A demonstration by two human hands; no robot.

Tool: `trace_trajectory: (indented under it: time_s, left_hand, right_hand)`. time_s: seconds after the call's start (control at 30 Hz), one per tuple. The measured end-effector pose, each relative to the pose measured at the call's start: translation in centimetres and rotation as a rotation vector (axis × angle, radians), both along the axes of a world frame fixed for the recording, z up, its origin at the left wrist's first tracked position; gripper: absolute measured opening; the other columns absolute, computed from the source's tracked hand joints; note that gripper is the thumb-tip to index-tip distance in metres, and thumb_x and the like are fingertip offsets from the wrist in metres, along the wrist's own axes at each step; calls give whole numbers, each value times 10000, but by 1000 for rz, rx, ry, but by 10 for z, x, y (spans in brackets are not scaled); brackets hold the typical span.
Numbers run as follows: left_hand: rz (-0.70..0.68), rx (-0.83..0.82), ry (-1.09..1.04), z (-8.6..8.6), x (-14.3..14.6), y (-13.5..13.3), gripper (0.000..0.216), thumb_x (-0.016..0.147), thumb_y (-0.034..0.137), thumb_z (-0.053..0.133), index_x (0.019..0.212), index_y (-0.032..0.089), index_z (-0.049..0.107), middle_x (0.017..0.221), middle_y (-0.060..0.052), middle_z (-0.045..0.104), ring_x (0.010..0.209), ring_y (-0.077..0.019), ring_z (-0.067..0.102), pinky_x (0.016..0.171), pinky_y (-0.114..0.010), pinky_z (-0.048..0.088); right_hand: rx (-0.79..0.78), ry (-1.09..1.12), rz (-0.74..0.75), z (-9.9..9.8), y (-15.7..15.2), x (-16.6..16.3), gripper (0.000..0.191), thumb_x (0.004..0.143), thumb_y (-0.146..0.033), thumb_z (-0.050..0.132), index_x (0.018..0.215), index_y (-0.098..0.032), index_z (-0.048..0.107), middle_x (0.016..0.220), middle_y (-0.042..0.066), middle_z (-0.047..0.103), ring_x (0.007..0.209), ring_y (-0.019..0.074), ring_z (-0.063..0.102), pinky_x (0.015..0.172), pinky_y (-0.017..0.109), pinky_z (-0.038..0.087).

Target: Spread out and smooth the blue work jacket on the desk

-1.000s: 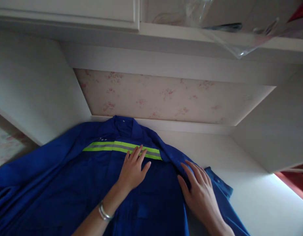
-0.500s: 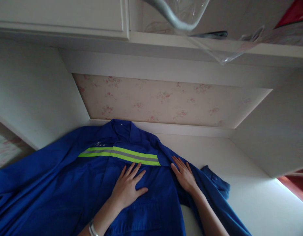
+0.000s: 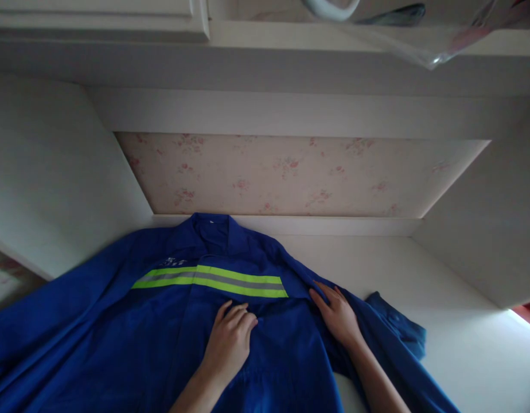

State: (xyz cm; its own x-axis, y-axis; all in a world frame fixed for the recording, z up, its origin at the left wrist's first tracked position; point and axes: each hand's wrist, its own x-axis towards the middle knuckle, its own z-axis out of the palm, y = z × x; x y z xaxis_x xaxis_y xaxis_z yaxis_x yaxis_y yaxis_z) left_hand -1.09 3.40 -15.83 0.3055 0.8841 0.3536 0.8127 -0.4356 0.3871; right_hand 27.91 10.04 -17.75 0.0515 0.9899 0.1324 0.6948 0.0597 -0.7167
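Note:
A blue work jacket (image 3: 162, 338) lies spread front up, collar toward the back wall, on a white surface. A yellow-green and grey reflective band (image 3: 234, 281) crosses its chest, with small white lettering above it at the left. My left hand (image 3: 230, 341) is on the chest below the band, fingers curled and thumb drawn in, pinching the jacket cloth. Near the armhole of the sleeve at the right, my right hand (image 3: 339, 318) rests with its fingers stretched out over the fabric. Part of a darker blue cloth piece (image 3: 398, 324) shows beyond that sleeve.
White side panels (image 3: 62, 172) enclose the surface left and right. Behind it is a floral-patterned wall panel (image 3: 265, 175). A shelf (image 3: 265, 37) overhangs the front, with a clear plastic bag (image 3: 432, 57) hanging over its edge. Something red (image 3: 529, 312) shows at the far right.
My left hand has gone from lying flat with spread fingers to curled on the jacket's chest. The right hand stays by the sleeve. The view has shifted slightly.

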Motion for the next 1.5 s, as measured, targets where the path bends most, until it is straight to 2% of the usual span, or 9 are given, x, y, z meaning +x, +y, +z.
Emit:
trace_trajectory:
  time_s: [0.1,0.2,0.27,0.37,0.43,0.5,0.7,1.03,1.5]
  left_hand:
    - [-26,41,-35,9,-4,-7,255,978,184,378,794,215,551,736,-12,633,745,-180,616,834,-427,454]
    - [-46,25,-47,13,-7,-12,281,969,266,429,696,226,477,619,13,556,636,-166,560,695,-369,426]
    - [-30,-29,-7,11,-6,-12,270,968,319,451,716,232,496,647,13,577,671,-178,575,725,-380,425]
    - [1,-83,103,4,-1,-9,211,981,346,428,862,236,563,835,-28,636,839,-236,588,808,-433,416]
    - [1,-93,149,0,2,-7,217,990,338,402,899,229,566,891,-48,627,879,-259,565,810,-451,405]
    - [-12,-104,169,-2,4,-5,252,1001,315,370,852,227,552,858,-40,609,852,-253,546,791,-444,394]
    - [-53,-120,156,-1,0,-2,282,1013,270,353,800,227,533,801,-11,593,804,-219,531,760,-403,374]
    - [-59,-161,123,0,-2,-3,289,1015,302,368,795,221,537,794,-5,592,814,-203,537,781,-392,375]
    - [-64,-149,115,5,-1,-2,308,1016,296,366,787,219,558,782,-10,598,814,-201,550,790,-386,389]
  right_hand:
    - [-108,251,-158,5,1,7,595,803,-670,538,1087,-191,747,1205,70,699,1368,339,418,1169,498,282]
    - [-130,346,-237,6,2,10,612,797,-685,533,1057,-181,759,1200,74,700,1388,350,383,1175,497,268]
    - [-95,278,-170,3,3,9,587,843,-663,487,1055,-189,759,1214,79,693,1365,342,422,1190,508,222]
    - [23,34,2,-2,3,3,513,906,-594,449,1107,-216,732,1217,78,692,1251,309,550,1196,530,187]
    - [87,-119,37,-4,2,-1,474,918,-556,466,1130,-210,712,1209,94,692,1203,305,581,1161,543,256]
    - [111,-185,26,-4,1,-3,450,925,-533,473,1104,-196,711,1201,112,685,1180,311,587,1097,528,351]
    - [113,-196,23,-5,3,-1,432,948,-503,449,1054,-174,707,1151,100,691,1114,293,604,1031,482,416]
    - [111,-205,33,-4,3,-1,389,951,-489,450,1031,-199,697,1134,72,690,1086,275,606,1011,443,413]
    - [120,-203,30,-5,2,0,423,948,-518,434,1040,-206,705,1139,84,692,1079,280,616,1012,435,427]
